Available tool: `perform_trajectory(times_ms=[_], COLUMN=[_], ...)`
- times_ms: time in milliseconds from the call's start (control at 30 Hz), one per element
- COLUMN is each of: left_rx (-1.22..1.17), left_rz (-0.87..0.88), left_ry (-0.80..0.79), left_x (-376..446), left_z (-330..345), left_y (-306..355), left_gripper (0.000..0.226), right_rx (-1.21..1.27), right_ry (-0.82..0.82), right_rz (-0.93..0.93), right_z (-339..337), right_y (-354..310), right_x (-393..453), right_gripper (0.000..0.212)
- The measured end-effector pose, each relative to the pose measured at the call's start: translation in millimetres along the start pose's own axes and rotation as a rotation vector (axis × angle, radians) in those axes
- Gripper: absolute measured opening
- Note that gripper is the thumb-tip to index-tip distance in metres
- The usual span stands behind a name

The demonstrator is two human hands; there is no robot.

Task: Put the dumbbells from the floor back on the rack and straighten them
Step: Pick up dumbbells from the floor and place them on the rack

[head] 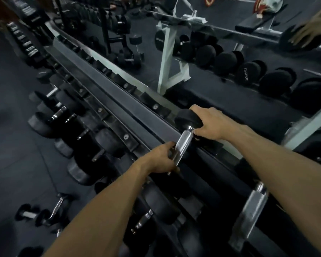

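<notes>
Small dumbbells lay unracked on the floor. The left hand curled round the handle of the dumbbell on the rack's top tier; the right hand gripped its far head, aligning it.

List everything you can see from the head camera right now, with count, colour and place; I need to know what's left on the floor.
Held dumbbell: one, black heads, chrome handle, on the top tier of the rack.
Rack: one long, dark rails, running from upper left to lower right.
Racked dumbbells: many, black, on the lower tier at left; exact count unclear.
Neighbouring dumbbell: one, chrome handle, top tier at lower right.
Floor dumbbells: at least two, small, black, lower left.
Mirror: behind the rack, reflecting racked dumbbells and a bench.
Left hand: grips the handle's near end.
Right hand: holds the far head of the held dumbbell.
</notes>
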State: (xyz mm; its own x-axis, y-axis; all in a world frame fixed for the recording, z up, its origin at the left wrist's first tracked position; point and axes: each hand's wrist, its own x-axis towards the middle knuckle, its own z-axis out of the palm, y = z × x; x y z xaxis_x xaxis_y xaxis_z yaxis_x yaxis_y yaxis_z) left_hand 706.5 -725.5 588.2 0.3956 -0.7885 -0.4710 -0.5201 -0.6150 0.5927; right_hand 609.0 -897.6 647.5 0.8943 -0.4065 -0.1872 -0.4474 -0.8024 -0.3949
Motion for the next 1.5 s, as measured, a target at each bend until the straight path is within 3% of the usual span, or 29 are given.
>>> perform_trajectory(times_ms=[300, 433, 633, 767, 1033, 1300, 1500], left_rx=[0.039, 0.037, 0.124, 0.090, 0.066, 0.006, -0.076], left_rz=[-0.014, 0.012, 0.027, -0.056, -0.206, -0.414, -0.601], left_ry=[0.132, 0.227, 0.349, 0.364, 0.434, 0.533, 0.523], left_x=[-15, -34, -75, -118, -244, -424, -516], left_z=[2, 1, -11, -20, -23, 8, 41], left_y=[0, -2, -25, -51, -147, -296, -387], left_gripper=[0.067, 0.057, 0.065, 0.063, 0.063, 0.064, 0.050], right_rx=[-0.018, -0.161, -0.319, -0.377, -0.460, -0.470, -0.509], right_ry=[-0.041, -0.019, 0.083, 0.091, -0.048, -0.182, -0.308], right_rz=[0.048, 0.066, -0.069, -0.195, -0.380, -0.602, -0.742], right_z=[-1, -1, -2, 2, 54, 173, 266], right_y=[-5, -16, -63, -120, -259, -438, -536], right_x=[2, -2, -11, -22, -56, -102, -113], right_gripper=[0.045, 0.057, 0.067, 0.059, 0.062, 0.071, 0.067])
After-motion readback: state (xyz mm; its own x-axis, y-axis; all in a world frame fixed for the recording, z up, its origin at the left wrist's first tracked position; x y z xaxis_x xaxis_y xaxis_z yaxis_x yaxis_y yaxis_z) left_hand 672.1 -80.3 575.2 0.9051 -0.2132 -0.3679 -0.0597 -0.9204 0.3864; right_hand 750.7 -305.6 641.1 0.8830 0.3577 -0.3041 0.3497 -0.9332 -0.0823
